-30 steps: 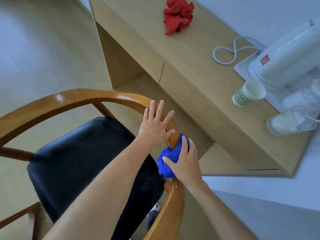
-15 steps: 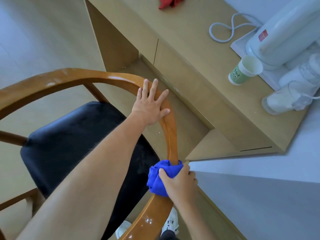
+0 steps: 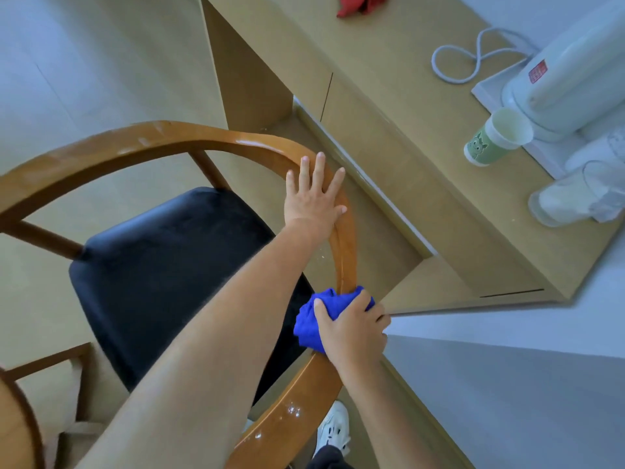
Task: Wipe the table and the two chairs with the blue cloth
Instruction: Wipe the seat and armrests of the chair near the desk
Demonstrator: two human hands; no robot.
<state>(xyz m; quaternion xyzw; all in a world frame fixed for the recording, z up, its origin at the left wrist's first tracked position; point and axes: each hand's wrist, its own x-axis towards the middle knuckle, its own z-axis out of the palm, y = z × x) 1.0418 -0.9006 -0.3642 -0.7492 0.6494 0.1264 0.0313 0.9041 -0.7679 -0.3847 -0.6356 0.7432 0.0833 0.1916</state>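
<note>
Single head cam, wide-angle, looking steeply down and forward from above the chair [image 3: 162,140], close in. Both forearms are entering from the bottom edge. The chair's curved rail is filling the left and centre; the table [image 3: 389,106] is running diagonally across the upper right. No second view, so nothing is overlapping.

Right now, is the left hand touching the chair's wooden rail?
Touching. The head view shows the left hand lying flat, fingers spread, on the curved rail, with no gap.

Bare forearms; white sneaker [image 3: 334,429]; dark trousers [image 3: 326,460]
</note>
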